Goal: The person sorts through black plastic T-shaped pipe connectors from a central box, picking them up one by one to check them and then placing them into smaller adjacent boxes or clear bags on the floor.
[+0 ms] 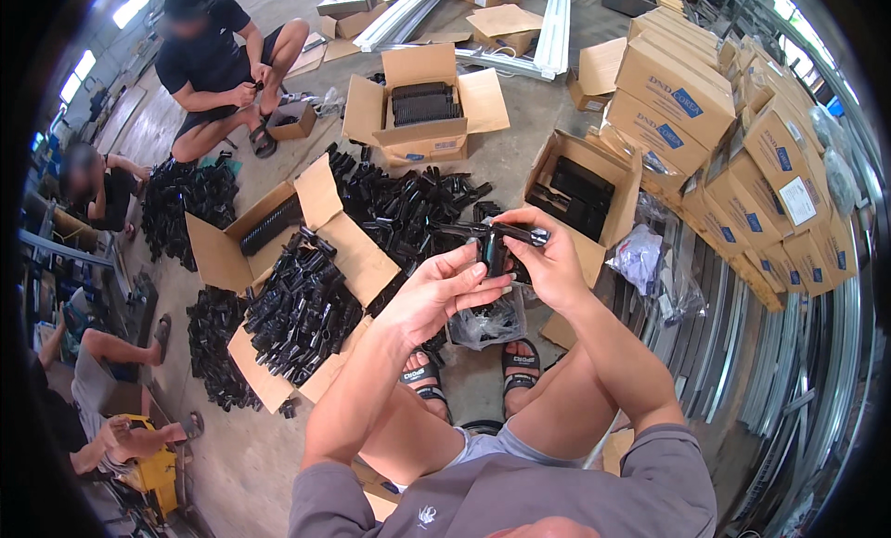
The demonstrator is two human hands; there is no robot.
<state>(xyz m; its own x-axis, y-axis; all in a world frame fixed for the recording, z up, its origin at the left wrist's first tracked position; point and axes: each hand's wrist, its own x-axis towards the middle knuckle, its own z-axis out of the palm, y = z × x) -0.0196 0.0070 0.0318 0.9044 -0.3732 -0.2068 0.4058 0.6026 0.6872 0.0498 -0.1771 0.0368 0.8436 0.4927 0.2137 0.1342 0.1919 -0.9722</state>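
Observation:
In front of my chest I hold a glossy black part (493, 252), with a short upright body and slim lever-like arms at its top. My left hand (452, 280) grips the body from the left, fingers curled under it. My right hand (549, 258) pinches the upper right arm between thumb and fingers. Fingers cover much of the part, so its exact kind cannot be told. Below my hands sits a clear plastic bag (486, 323) between my sandalled feet. Just beyond lies a heap of similar black parts (418, 204).
An open carton (320, 338) spills black parts at left. Another carton (425, 148) ahead holds neat rows, and one at right (626, 171) holds black pieces. Sealed boxes (673, 92) are stacked on a pallet near metal profiles (715, 352). A co-worker (209, 64) sits far left; others sit at left.

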